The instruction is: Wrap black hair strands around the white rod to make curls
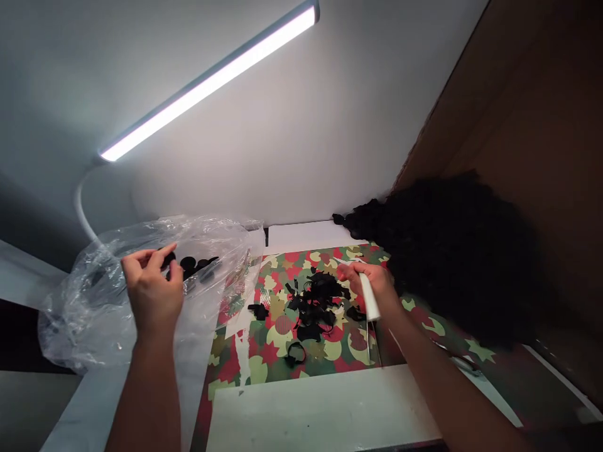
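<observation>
My left hand (151,287) is raised over a clear plastic bag (89,301), fingers pinched on a small black piece (168,258). More black round pieces (198,263) lie inside the bag. My right hand (372,285) is closed around a white pen-like tool (369,296), its tip pointing toward a heap of black scraps (315,301). The scraps lie on a mat with a red, green and cream camouflage pattern (273,358).
A bar lamp (211,78) on a white gooseneck shines above. A large mass of dark curly hair (452,257) sits at the right beside a brown panel (541,125). A white sheet (320,408) lies near me, and a white wall stands behind.
</observation>
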Available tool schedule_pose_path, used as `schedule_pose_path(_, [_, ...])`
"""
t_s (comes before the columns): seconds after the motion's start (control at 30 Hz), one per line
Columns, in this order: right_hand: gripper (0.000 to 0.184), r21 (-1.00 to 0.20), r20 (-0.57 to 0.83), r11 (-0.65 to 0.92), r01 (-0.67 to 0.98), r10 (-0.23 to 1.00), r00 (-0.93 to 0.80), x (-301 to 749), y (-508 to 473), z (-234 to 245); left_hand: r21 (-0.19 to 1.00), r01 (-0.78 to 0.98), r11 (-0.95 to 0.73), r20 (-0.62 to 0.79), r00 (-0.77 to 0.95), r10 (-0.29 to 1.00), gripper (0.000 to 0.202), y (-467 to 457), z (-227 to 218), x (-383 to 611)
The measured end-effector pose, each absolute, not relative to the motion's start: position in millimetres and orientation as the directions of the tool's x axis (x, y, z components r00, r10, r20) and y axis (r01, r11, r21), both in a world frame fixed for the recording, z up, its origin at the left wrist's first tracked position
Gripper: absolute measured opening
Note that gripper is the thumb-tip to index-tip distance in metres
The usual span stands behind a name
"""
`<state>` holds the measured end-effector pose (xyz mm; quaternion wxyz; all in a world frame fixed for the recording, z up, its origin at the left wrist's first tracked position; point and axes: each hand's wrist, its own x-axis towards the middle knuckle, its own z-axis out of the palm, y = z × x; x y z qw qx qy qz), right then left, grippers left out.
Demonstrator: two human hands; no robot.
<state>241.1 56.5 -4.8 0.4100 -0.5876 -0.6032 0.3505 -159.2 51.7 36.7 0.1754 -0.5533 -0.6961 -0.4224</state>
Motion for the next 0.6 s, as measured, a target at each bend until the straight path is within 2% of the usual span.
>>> schedule_pose_path(0.07, [0.028,-0.790,0.183,0.183,0.585,0.981,-0.060,239,59,-10,0.370,0.912,0.178,0.502,-0.357,0.788,0.032,56,31,-183])
schedule_pose_path(0.1, [0.023,-0.733,0.218,0.248,0.634,0.968,-0.127,236,60,-12,0.355,0.910,0.213,0.444,-0.365,0.818,0.030,57,29,-187])
schedule_pose_path(0.13, [0.021,-0.700,0.229,0.303,0.647,0.953,-0.198,233,60,-14,0.349,0.914,0.207,0.447,-0.357,0.820,0.029,57,27,-185])
schedule_pose_path(0.17, [0.020,-0.684,0.235,0.340,0.645,0.940,-0.246,229,61,-16,0.352,0.922,0.159,0.501,-0.329,0.800,0.029,56,27,-177])
schedule_pose_path(0.23, [0.012,-0.679,0.248,0.361,0.639,0.932,-0.263,223,61,-18,0.399,0.916,-0.039,0.634,-0.245,0.734,0.028,50,29,-146])
schedule_pose_path(0.3, [0.016,-0.697,0.246,0.329,0.637,0.944,-0.219,220,60,-17,0.514,0.815,-0.267,0.661,-0.178,0.729,0.022,41,28,-102])
schedule_pose_path(0.37, [0.027,-0.718,0.225,0.292,0.632,0.956,-0.186,218,57,-15,0.683,0.608,-0.405,0.527,-0.026,0.850,0.018,29,22,-59])
schedule_pose_path(0.43, [0.030,-0.730,0.200,0.276,0.625,0.961,-0.191,217,54,-15,0.814,0.436,-0.384,0.339,0.180,0.924,0.026,20,9,-25])
schedule_pose_path(0.53, [0.022,-0.730,0.120,0.304,0.612,0.939,-0.324,215,51,-18,0.844,0.408,-0.348,0.237,0.298,0.924,0.032,14,-12,-3])
schedule_pose_path(0.6, [0.029,-0.726,0.056,0.324,0.606,0.907,-0.417,216,50,-19,0.849,0.413,-0.330,0.218,0.294,0.931,0.028,16,-21,-3])
